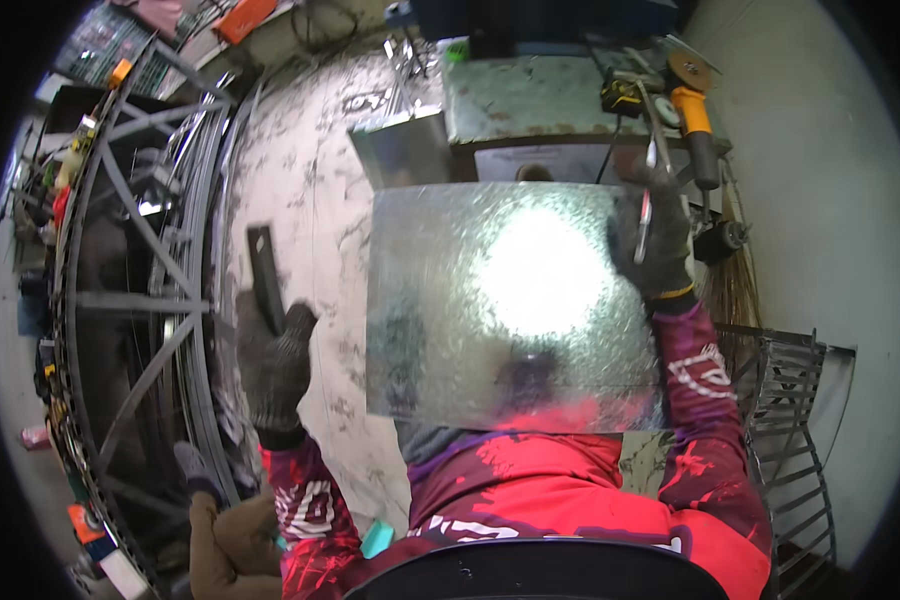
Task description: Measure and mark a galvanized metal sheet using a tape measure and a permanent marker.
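Looking down from head height into a crowded workshop. Spread wide in the centre, a rectangular sheet of shiny, mottled grey metal point(430, 300), glaring white where light strikes it, with red reflected along the near edge. Positioned nearer than the front edge of a worn green metal desk point(530, 100), close before a red-and-purple patterned top point(540, 480); impossible to tell what bears the sheet from below.

Over to the left, well apart from the sheet, a left hand in a dark knitted glove point(275, 375), fingers curled around the lower end of a flat, straight black bar point(262, 265) pointing away from the body. At the sheet's right edge, near the far right corner, a right hand in a dark glove with a yellow cuff band point(658, 245), with a slim white-and-red pen-like tool point(644, 222) lying across; too dark and blurred to tell whether pinching tool, sheet or both.

Near the desk's right end, a yellow-and-black tape measure point(622, 98) and an orange-and-black angle grinder point(692, 112), handle jutting past the front edge. Far left, a grey metal frame point(140, 302).

Judging by the poses, probably at the stage of steadying the sheet, with bar and pen-like tool at the ready. Calling next for a still sheet, a bar laid true against the metal, and care along thin edges.
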The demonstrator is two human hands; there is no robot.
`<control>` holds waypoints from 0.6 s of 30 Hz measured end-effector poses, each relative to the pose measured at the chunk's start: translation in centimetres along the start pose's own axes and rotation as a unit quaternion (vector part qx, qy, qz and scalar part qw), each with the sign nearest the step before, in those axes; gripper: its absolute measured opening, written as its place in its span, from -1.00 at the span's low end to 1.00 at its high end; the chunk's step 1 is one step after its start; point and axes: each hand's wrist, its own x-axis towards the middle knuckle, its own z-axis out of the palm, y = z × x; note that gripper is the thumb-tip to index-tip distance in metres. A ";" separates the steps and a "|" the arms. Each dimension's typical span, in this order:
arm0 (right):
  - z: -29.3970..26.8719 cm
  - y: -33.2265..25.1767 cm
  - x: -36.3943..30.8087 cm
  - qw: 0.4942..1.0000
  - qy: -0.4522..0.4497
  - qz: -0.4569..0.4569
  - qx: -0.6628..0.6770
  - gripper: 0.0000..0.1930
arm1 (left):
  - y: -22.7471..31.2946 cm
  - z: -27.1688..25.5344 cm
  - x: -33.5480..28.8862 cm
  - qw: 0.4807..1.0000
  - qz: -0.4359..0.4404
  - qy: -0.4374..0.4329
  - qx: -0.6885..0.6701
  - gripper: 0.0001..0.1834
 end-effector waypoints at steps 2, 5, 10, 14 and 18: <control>0.3 -1.5 -3.2 0.993 -0.037 0.099 0.054 -0.43 | 5.1 2.7 4.7 0.989 -0.003 -0.086 -0.122 -0.46; 0.3 -4.8 -5.2 0.987 -0.071 0.099 0.108 -0.50 | 11.7 10.1 11.0 0.978 0.134 -0.158 -0.034 -0.52; 0.6 -7.0 -4.5 0.995 -0.030 0.067 0.068 -0.41 | 20.6 24.6 19.0 0.958 0.134 -0.252 -0.022 -0.42; 0.9 -8.0 -5.5 0.978 -0.121 0.100 0.141 -0.47 | 21.7 33.9 23.6 0.949 0.241 -0.190 0.078 -0.32; 0.6 -7.1 -5.7 0.978 -0.149 0.098 0.113 -0.46 | 25.2 33.8 22.1 0.964 0.212 -0.143 0.067 -0.33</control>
